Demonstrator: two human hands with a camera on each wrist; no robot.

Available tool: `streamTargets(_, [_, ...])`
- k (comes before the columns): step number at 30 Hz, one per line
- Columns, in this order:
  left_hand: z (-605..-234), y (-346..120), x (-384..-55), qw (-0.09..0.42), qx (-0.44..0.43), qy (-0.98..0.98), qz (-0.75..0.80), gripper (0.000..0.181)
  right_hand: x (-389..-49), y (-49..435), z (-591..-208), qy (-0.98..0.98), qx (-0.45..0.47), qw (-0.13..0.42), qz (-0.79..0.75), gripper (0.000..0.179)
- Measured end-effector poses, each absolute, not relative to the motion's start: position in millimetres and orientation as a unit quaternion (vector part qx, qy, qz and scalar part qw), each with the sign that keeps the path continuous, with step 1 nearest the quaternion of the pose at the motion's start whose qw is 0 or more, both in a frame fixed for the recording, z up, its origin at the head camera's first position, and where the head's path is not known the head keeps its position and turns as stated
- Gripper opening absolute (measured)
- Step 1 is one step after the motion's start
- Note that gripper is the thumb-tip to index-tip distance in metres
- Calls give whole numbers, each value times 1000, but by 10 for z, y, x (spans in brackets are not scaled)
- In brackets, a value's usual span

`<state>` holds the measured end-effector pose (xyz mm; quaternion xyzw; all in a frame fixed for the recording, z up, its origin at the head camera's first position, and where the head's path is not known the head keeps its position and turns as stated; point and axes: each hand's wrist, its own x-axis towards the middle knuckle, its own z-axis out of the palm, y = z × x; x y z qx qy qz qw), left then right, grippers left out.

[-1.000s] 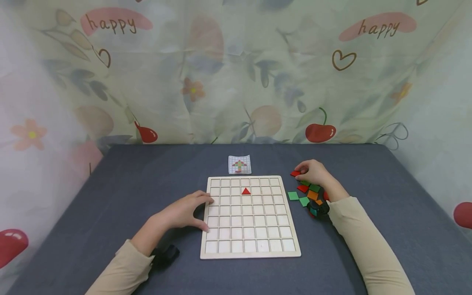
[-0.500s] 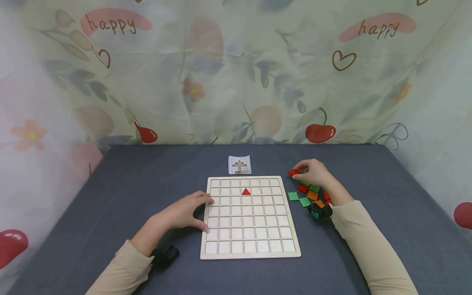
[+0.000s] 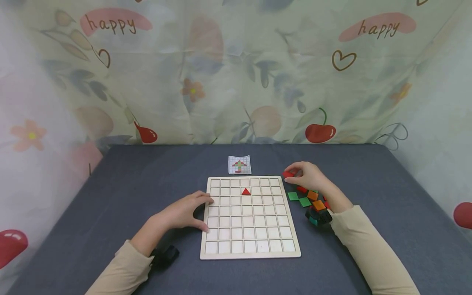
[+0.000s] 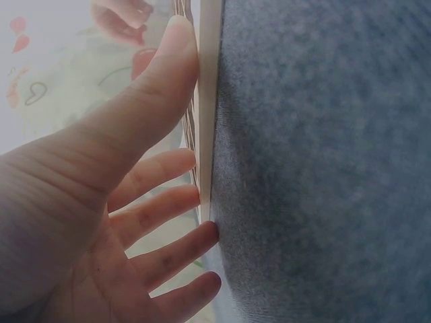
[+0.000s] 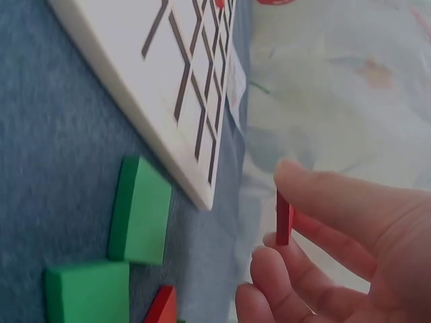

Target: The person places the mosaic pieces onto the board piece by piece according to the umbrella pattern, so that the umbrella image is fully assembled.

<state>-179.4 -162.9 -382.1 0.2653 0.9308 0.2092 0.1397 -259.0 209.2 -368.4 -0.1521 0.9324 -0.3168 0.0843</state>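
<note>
A pale wooden grid board (image 3: 252, 228) lies flat on the dark table, with one red triangle (image 3: 246, 191) in a cell of its second row from the top. My left hand (image 3: 183, 211) rests at the board's left edge, fingers spread and fairly straight, thumb (image 4: 176, 50) at the rim. Beyond the board's upper right corner, my right hand (image 3: 307, 176) pinches a red tile (image 3: 288, 174) between thumb and fingers. In the right wrist view that red tile (image 5: 283, 219) is seen edge-on, raised off the table; its full outline is hidden.
Beside the board's right edge lie two green tiles (image 3: 293, 196), orange tiles (image 3: 312, 195) and red ones, partly hidden by the right hand and its wrist camera (image 3: 318, 216). A small printed card (image 3: 239, 165) with a coloured arrow-like pattern lies behind the board.
My right hand has moved left with the red tile, from over the loose tiles towards the board's upper right corner. The left hand has stayed where it was.
</note>
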Motion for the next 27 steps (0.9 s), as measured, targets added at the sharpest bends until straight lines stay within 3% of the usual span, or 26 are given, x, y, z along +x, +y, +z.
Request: streamTargets(27, [-3844, -1639, -1804, 140, 266, 929, 214, 78, -2342, 1491, -3738, 919, -244, 101, -291, 24])
